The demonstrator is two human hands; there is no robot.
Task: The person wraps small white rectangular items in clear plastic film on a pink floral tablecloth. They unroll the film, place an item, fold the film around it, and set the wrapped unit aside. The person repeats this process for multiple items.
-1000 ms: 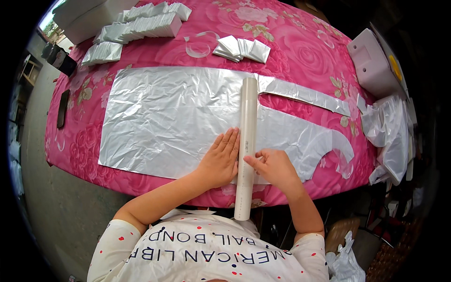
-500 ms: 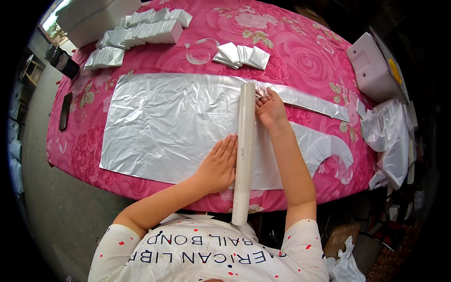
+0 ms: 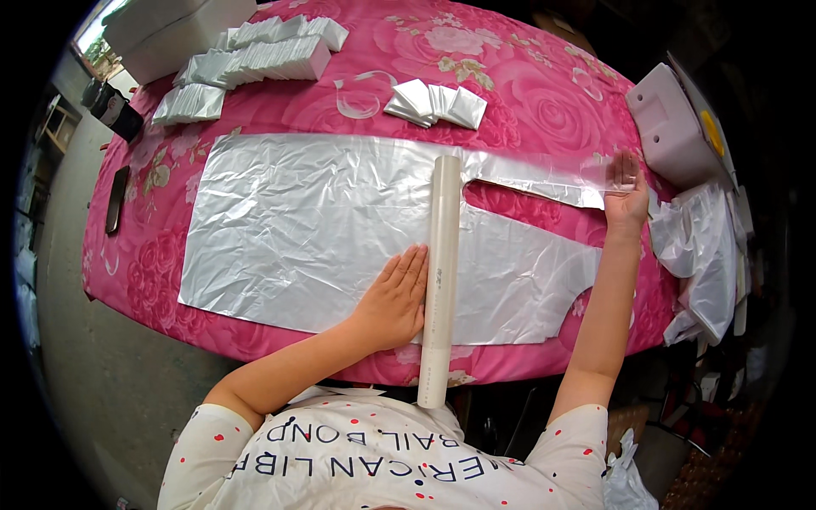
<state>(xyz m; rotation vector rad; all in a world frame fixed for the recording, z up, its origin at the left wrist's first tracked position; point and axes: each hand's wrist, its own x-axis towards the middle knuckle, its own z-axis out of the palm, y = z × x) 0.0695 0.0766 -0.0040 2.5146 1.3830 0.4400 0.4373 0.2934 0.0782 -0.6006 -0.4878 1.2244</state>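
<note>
A silvery plastic bag (image 3: 289, 221) with cut-out handles lies spread and wrinkled over the table. Across it, roughly upright in the head view, rests a pale plastic pipe (image 3: 441, 280) whose near end reaches past the table edge toward my shirt. My left hand (image 3: 393, 297) lies flat on the bag, fingers stretched, its fingertips against the pipe's left side. My right hand (image 3: 627, 189) is at the far right end of the bag's upper handle strip (image 3: 544, 177), touching it with fingers extended and slightly blurred by motion.
Folded silvery packets (image 3: 255, 61) stand in rows at the far left, with a smaller pile (image 3: 438, 103) at far centre. A dark cup (image 3: 112, 110) and a phone (image 3: 117, 200) are on the left. A white box (image 3: 680, 127) and clear plastic bags (image 3: 701, 255) sit on the right.
My right hand has moved right, from beside the pipe's far end to the end of the upper handle strip. The lower handle's curled end is now mostly hidden by my forearm. My left hand stays put.
</note>
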